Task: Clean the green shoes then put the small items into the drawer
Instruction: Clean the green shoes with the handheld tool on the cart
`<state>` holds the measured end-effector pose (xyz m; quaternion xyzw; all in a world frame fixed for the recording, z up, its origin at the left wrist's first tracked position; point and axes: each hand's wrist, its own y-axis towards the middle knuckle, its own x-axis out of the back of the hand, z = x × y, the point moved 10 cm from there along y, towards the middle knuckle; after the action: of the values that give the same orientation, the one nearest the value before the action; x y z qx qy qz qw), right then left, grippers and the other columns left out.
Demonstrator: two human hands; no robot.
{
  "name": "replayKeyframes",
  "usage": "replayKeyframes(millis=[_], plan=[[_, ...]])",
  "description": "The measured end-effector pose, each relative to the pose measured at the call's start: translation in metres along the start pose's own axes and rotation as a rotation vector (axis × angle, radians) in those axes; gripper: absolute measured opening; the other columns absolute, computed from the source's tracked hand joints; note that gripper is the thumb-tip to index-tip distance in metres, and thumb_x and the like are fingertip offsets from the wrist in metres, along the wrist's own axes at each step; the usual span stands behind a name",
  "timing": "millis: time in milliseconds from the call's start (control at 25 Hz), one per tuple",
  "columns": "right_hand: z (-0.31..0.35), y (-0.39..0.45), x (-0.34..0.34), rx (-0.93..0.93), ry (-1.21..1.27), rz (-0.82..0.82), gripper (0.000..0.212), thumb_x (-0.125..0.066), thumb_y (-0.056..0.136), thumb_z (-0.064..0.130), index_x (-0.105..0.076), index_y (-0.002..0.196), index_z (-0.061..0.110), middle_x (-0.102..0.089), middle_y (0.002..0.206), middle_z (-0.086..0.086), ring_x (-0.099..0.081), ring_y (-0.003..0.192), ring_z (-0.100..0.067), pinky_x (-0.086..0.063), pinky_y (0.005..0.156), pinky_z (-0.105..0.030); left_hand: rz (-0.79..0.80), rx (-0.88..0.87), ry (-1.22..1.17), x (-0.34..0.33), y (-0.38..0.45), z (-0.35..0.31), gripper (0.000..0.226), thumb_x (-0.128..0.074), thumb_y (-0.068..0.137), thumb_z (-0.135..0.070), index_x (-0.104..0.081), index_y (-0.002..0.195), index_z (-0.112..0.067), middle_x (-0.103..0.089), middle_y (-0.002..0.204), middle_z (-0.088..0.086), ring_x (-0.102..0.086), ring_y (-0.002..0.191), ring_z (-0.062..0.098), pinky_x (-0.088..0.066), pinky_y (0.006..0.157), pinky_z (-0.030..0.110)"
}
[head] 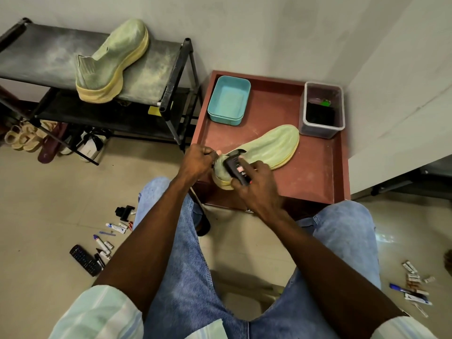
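Note:
A green shoe (271,146) lies on the reddish-brown table (315,172), toe pointing to the far right. My left hand (197,160) grips its heel collar at the table's near left edge. My right hand (259,189) holds a black brush (236,168) against the shoe's heel. The second green shoe (115,59) rests on the top shelf of the black rack (44,57) at the left. Small items (105,243), among them tubes, pens and a black remote, lie scattered on the floor at the left. More small items (415,287) lie on the floor at the right.
A teal tray (228,100) stands at the table's back left, and a clear box (322,110) with dark contents at its back right. Sandals and other shoes (31,140) sit under the rack. My knees in blue jeans fill the foreground.

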<state>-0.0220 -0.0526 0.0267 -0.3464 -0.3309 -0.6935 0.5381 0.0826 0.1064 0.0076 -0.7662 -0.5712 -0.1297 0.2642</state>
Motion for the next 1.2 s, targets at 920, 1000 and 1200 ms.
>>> replayKeyframes(millis=[920, 1000, 1200], plan=[[-0.050, 0.011, 0.029, -0.221, -0.044, -0.073, 0.059, -0.061, 0.075, 0.045, -0.060, 0.130, 0.026, -0.057, 0.096, -0.016, -0.053, 0.093, -0.033, -0.047, 0.079, -0.039, -0.071, -0.114, 0.134, 0.005, -0.008, -0.015, 0.038, -0.062, 0.093, -0.024, -0.065, 0.071, 0.007, -0.055, 0.061, 0.011, -0.045, 0.057, 0.016, -0.035, 0.051, 0.027], [-0.017, 0.008, 0.014, -0.060, -0.022, -0.012, 0.061, -0.062, 0.073, 0.044, -0.062, 0.129, 0.021, -0.056, 0.093, -0.015, -0.053, 0.091, -0.032, -0.045, 0.077, -0.038, -0.089, -0.131, 0.149, 0.005, -0.007, -0.020, 0.034, -0.061, 0.094, -0.023, -0.067, 0.072, 0.002, -0.058, 0.061, 0.011, -0.046, 0.056, 0.015, -0.036, 0.053, 0.030], [-0.045, 0.018, 0.023, -0.212, -0.047, -0.030, 0.058, -0.065, 0.076, 0.043, -0.060, 0.130, 0.024, -0.059, 0.095, -0.018, -0.055, 0.093, -0.035, -0.047, 0.079, -0.040, -0.149, -0.191, 0.242, 0.007, -0.008, -0.029, 0.029, -0.060, 0.094, -0.026, -0.073, 0.087, -0.001, -0.068, 0.075, 0.013, -0.059, 0.069, 0.028, -0.046, 0.063, 0.035]])
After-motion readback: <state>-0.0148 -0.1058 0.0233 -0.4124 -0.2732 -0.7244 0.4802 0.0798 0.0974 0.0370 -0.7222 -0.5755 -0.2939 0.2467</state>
